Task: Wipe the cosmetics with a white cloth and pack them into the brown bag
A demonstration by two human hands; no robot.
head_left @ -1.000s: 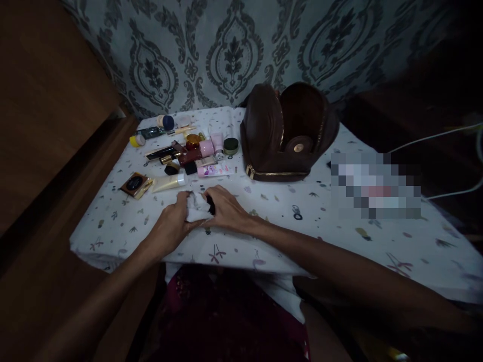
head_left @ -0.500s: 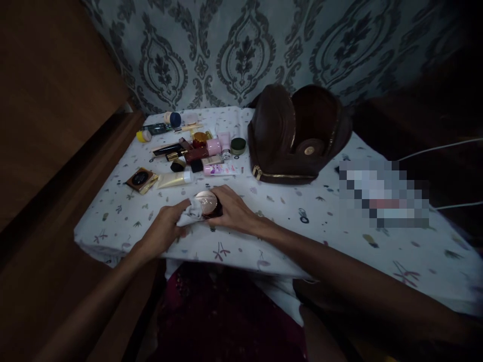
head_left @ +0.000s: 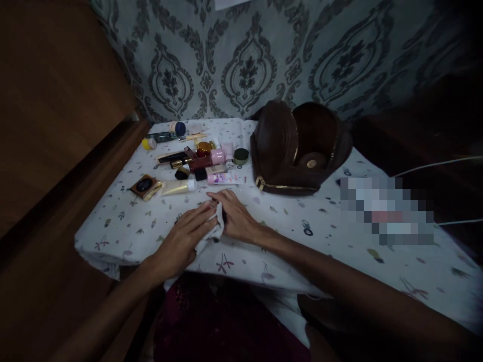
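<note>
My left hand (head_left: pixel 186 234) is wrapped over a white cloth (head_left: pixel 214 233), pressing it against the top of a small round container. My right hand (head_left: pixel 237 219) grips that container from the right side. Its shiny rose-gold top is now covered by the cloth and fingers, so little of it shows. Both hands are close together above the near part of the table. Just beyond them lie a cream-coloured tube (head_left: pixel 176 187) with a white cap, a pink and white tube (head_left: pixel 225 179) and a square brown compact (head_left: pixel 145 186).
A brown cosmetic bag (head_left: pixel 277 151) stands unzipped at the back right. Several bottles, brushes and a dark green-lidded jar (head_left: pixel 241 156) cluster at the back left. A blurred-out object (head_left: pixel 388 211) lies to the right, near white cables. The patterned tablecloth (head_left: pixel 279 226) covers the table.
My left hand has moved right and up over the container, bringing the cloth across its rose-gold top, which was visible before. The view has tilted slightly upward.
</note>
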